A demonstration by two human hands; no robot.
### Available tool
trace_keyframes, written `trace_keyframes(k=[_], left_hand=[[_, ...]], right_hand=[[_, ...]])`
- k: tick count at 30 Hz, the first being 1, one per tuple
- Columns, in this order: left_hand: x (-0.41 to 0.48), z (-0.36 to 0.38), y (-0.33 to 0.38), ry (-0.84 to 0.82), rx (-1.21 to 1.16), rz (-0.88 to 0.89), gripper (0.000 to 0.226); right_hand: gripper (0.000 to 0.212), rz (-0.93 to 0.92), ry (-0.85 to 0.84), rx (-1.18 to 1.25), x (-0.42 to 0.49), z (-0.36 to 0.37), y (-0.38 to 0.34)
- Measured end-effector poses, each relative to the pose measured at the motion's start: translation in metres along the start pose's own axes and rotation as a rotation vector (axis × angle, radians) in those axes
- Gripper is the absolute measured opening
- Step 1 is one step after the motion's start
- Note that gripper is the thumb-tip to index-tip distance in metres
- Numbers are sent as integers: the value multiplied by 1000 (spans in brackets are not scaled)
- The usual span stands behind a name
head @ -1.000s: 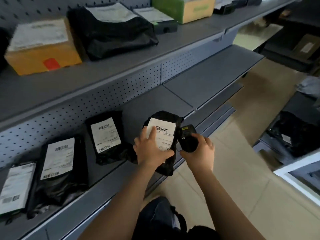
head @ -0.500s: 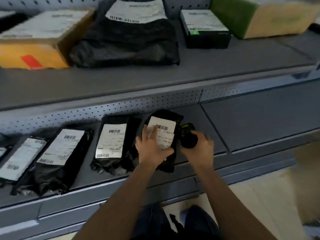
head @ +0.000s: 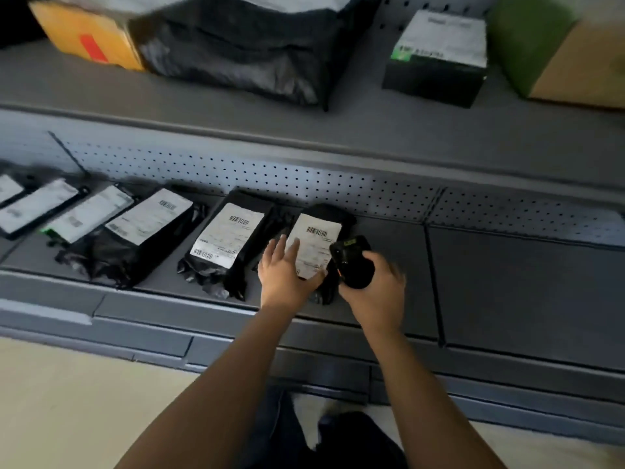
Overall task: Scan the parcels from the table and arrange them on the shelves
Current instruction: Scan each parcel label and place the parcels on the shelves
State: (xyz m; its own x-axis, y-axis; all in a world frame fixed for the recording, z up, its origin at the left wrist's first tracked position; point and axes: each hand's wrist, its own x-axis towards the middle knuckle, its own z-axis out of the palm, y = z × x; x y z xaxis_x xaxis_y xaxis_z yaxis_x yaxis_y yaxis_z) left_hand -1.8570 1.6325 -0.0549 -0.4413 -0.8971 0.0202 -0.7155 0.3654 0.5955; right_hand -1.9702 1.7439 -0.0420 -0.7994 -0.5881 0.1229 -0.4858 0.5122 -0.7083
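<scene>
View from a head-worn camera, looking down at two bare forearms reaching towards grey metal shelving; the left hand (head: 287, 274) lies flat, fingers straight and slightly spread, on a black plastic parcel (head: 334, 216), fingertips resting on the lower left part of its white label (head: 316, 243), which carries a barcode near the top; the parcel lies on the lower shelf (head: 507, 286), close to the front edge, its far end near the perforated back panel (head: 338, 184); the right hand (head: 377, 294) is curled round a black handheld scanner (head: 351, 262), gripping it from below, with the scanner just beside the label's right edge and partly over the parcel.

To the left on the same shelf lie more black parcels with white labels facing up: a second parcel (head: 230, 238) just beside the held one, a third parcel (head: 145, 225) further left, then several flatter ones (head: 37, 206), blurred, towards the left edge.

The upper shelf (head: 372, 130) carries a yellow box (head: 84, 32) with a red patch, a large black bag (head: 243, 49) touching it, a small black box (head: 436, 66) with a pale label on top, and a green and tan box (head: 548, 52) at the far right; all are soft in focus.

Below the shelving is a pale floor (head: 67, 407); dark clothing shows between the arms at the bottom edge.
</scene>
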Motion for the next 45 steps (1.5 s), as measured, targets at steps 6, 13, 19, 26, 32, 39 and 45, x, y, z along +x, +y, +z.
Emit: trace_keyframes(k=[6, 13, 19, 26, 32, 39, 45], left_hand=[[-79, -47, -41, 103, 62, -150, 80], [-147, -108, -126, 233, 83, -375, 78], [-193, -165, -204, 359, 40, -573, 77], [-218, -268, -325, 466, 23, -651, 77], [-231, -341, -409, 491, 34, -739, 77], [-239, -384, -482, 549, -3, -889, 77], [-215, -424, -556, 619, -17, -1007, 76]], right_hand=[[66, -159, -232, 54, -35, 20, -41], [65, -374, -451, 114, -108, 85, -105], [65, -576, -579, 133, -183, 146, -187], [65, -679, -665, 145, -264, 232, -297], [65, -715, -731, 160, -322, 298, -377], [63, -771, -855, 118, -366, 370, -438], [64, -863, -971, 162, -384, 456, -511]])
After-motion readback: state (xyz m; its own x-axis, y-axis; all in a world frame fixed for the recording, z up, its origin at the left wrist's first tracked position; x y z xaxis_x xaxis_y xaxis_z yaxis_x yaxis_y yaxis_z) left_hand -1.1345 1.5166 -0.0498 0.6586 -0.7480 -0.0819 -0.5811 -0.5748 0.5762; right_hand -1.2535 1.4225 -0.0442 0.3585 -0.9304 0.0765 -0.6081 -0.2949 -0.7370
